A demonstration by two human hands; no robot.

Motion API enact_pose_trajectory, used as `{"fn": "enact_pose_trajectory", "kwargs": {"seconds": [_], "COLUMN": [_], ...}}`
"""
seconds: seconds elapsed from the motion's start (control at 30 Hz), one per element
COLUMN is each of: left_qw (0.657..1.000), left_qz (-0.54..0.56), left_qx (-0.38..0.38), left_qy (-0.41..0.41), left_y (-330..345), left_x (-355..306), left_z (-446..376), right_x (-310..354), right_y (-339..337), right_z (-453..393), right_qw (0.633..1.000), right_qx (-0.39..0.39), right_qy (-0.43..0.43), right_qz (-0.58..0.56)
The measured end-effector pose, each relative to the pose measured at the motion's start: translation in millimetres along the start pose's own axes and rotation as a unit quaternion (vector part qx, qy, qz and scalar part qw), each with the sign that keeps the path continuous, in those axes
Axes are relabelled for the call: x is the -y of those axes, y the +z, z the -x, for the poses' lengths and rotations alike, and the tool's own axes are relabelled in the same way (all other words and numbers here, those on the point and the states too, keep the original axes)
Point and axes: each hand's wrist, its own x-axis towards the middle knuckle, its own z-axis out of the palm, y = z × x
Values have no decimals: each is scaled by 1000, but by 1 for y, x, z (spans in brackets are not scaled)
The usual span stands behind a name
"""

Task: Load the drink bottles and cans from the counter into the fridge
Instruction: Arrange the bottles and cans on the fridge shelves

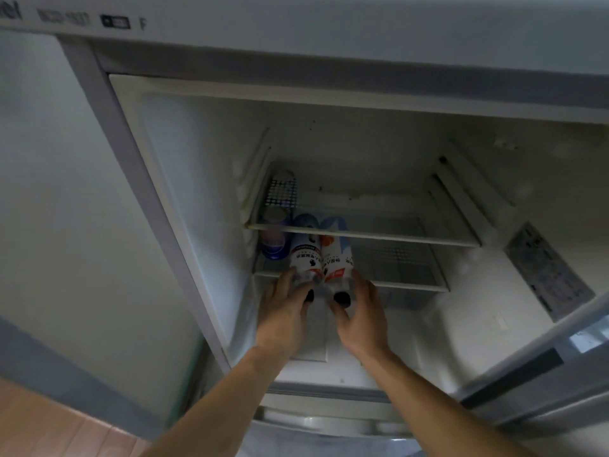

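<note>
Two clear drink bottles with white labels and black caps lie side by side on the lower glass shelf (412, 282) of the open fridge, caps pointing out. My left hand (283, 311) grips the neck end of the left bottle (304, 258). My right hand (362, 315) grips the neck end of the right bottle (336, 262). A blue can (273, 247) stands on the same shelf at the far left. Another can with a dotted pattern (280, 192) stands on the upper shelf (379, 234) at the back left.
The right parts of both shelves are bare glass. The fridge door (543, 357) hangs open at the right with a label sticker (550, 268) on the inner wall. A white wall (66, 192) lies left of the fridge, and wood flooring (49, 430) shows bottom left.
</note>
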Motion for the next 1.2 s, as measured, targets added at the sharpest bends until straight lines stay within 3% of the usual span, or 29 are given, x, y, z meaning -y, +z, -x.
{"fn": "enact_pose_trajectory", "kwargs": {"seconds": [0.13,0.27,0.37,0.47,0.6,0.73,0.83,1.0,1.1,1.2], "left_qw": [991,972,951,942,964,982,969,945,949,981], "left_qz": [-87,-169,-161,-129,-92,-116,-162,-186,-166,-88], "left_qx": [100,164,263,308,249,150,183,269,267,171], "left_qy": [-23,6,-18,-41,-33,-17,23,2,-6,8], "left_y": [3,13,18,18,9,8,15,14,16,17], "left_x": [10,11,10,10,8,3,1,5,3,3], "left_z": [-26,-61,-83,-95,-84,-62,-50,-73,-77,-58], "right_x": [5,11,13,14,11,6,2,8,18,27], "right_y": [6,9,8,3,-2,8,21,17,13,7], "right_z": [-32,-79,-103,-114,-110,-89,-76,-90,-77,-35], "right_qw": [997,976,951,930,935,955,950,937,962,986], "right_qx": [27,114,176,221,229,125,155,212,160,57], "right_qy": [16,68,96,107,105,50,50,76,71,6], "right_qz": [70,171,238,273,250,264,267,268,212,155]}}
